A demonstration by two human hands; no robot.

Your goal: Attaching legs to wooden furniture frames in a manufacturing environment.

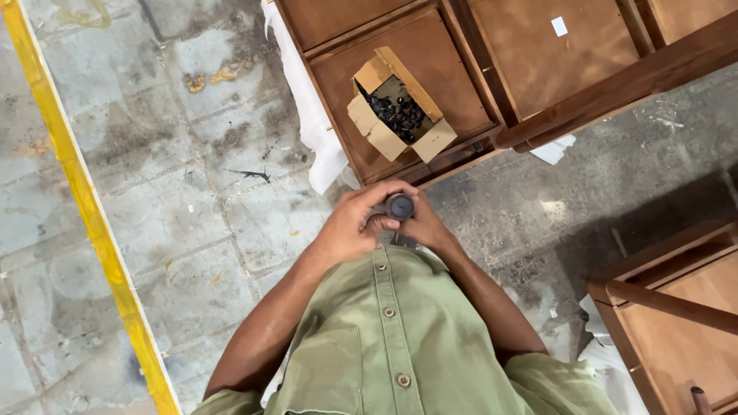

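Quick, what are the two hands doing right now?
Left hand: closed around the small dark round-topped tool.
Right hand: closed on the same tool from the other side.

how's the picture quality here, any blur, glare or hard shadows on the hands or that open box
Head view: even, soft daylight and no glare; a broad dim shadow falls on the concrete floor at right. The left hand and right hand around the dark round object are slightly soft; the cardboard box of small black parts is sharper.

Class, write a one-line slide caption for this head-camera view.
Both hands, left hand and right hand, grip a dark round tool above an open cardboard box of black parts.
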